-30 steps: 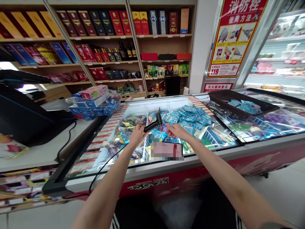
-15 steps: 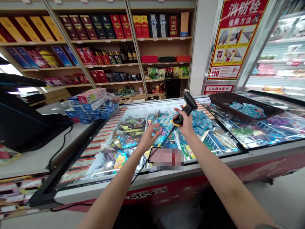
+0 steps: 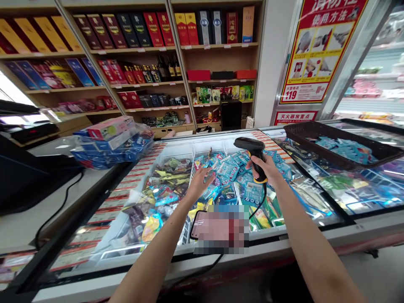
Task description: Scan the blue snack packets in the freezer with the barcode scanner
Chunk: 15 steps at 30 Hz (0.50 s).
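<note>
In my right hand [image 3: 267,168] is a black barcode scanner [image 3: 251,146] with yellow trim, gripped by its handle. Its head points left, and a cable [image 3: 261,204] hangs from the handle's base. My left hand [image 3: 200,182] is empty, fingers apart, over a pile of blue packets [image 3: 227,169] that lies on the chest freezer's glass top. A phone [image 3: 199,225] rests near the front edge of the freezer, partly blurred out. Through the glass, several colourful packs [image 3: 172,174] show in white wire baskets.
A brown tray [image 3: 341,158] with blue packets stands on the freezer's right part. Plastic-wrapped boxes [image 3: 110,145] sit at the left, beside a black machine [image 3: 19,164] on a counter. Behind are shelves [image 3: 142,49] of boxes and bottles.
The scanner has turned from slanting up to pointing left, and my right hand has moved slightly right and down. My left hand stays over the packets. The whole view has shifted a little.
</note>
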### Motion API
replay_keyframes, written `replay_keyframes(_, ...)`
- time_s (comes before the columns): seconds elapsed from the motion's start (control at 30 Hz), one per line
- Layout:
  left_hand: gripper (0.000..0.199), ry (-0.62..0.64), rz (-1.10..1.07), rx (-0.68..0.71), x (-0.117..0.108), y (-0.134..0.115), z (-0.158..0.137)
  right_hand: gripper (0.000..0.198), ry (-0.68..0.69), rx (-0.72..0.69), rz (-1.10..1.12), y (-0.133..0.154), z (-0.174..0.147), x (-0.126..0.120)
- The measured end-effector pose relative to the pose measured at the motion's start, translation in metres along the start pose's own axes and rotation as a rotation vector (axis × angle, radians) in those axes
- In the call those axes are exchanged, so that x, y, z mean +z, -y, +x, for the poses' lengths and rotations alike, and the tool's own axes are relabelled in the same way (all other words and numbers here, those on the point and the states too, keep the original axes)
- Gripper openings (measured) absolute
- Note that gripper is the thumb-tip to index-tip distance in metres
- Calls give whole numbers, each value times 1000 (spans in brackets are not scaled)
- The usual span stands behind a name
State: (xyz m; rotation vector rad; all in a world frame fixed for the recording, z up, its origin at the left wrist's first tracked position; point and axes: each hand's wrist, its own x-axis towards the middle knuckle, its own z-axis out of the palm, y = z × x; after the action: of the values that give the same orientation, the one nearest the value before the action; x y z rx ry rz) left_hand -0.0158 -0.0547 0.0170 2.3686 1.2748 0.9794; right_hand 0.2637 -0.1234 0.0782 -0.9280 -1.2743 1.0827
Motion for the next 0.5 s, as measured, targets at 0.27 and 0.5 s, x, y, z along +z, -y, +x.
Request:
replay_keyframes(0.27,55,-8,134,-55,37,-6,44,42,-22,3,-93,-8,7,-6)
replay_keyframes(0.5,56,-43,10,-152,36,-1,48,41,-166,-151,-360,-21,11,2)
